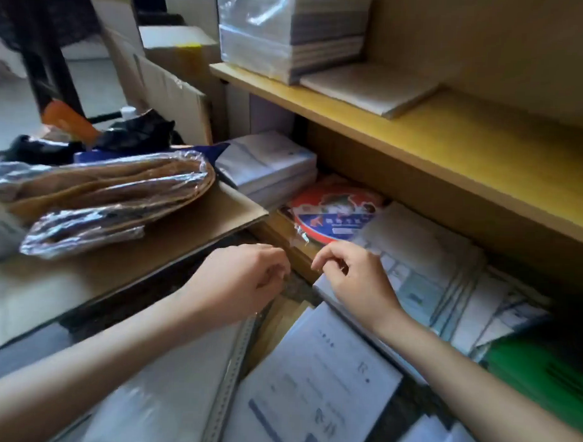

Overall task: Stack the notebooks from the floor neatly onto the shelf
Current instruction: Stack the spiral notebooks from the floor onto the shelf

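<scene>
Both our left grip (245,278) and right grip (351,275) curl above the floor notebooks (314,380), seemingly to gather them; whether they pinch anything, we cannot tell.

Floor: pale floor (13,112), brightest at the top left.
Furniture: yellow wooden shelf (484,148) on the right; dark legs (49,67) standing top left.
Clutter: cardboard boxes (177,54) just beside the shelf's left end.

The left hand (245,278) and right hand (354,276) are bare. The left forearm (114,347) and right forearm (476,376) are uncovered along their whole visible length.
</scene>
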Demonstrator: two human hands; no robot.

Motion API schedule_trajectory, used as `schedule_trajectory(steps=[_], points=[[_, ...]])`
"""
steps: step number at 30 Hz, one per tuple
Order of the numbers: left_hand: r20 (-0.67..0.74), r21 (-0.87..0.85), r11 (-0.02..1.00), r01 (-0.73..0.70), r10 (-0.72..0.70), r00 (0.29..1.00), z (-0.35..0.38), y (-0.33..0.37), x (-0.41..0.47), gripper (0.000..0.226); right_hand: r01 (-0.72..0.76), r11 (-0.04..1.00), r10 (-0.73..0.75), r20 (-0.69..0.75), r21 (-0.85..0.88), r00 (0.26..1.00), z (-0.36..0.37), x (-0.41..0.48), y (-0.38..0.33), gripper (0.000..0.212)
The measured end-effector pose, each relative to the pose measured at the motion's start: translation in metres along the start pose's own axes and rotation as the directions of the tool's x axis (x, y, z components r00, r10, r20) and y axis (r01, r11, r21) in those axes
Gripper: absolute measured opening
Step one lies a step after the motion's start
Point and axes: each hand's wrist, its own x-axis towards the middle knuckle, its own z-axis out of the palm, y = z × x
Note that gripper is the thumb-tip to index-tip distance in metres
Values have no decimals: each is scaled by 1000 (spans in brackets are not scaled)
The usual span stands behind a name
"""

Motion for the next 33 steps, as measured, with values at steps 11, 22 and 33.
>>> schedule_trajectory(steps=[11,22,33], points=[[340,158,844,513,-534,774,100,-102,-143,65,-684,726,426,732,74,531,126,-64,-2,21],[350,-27,504,863,-804,481,112,-128,-148,110,-648,762,456,706,6,542,148,-72,-22,26],[274,-179,353,918,-879,391,103,-130,-149,82,-736,645,456,669,207,587,149,-90,-13,40]])
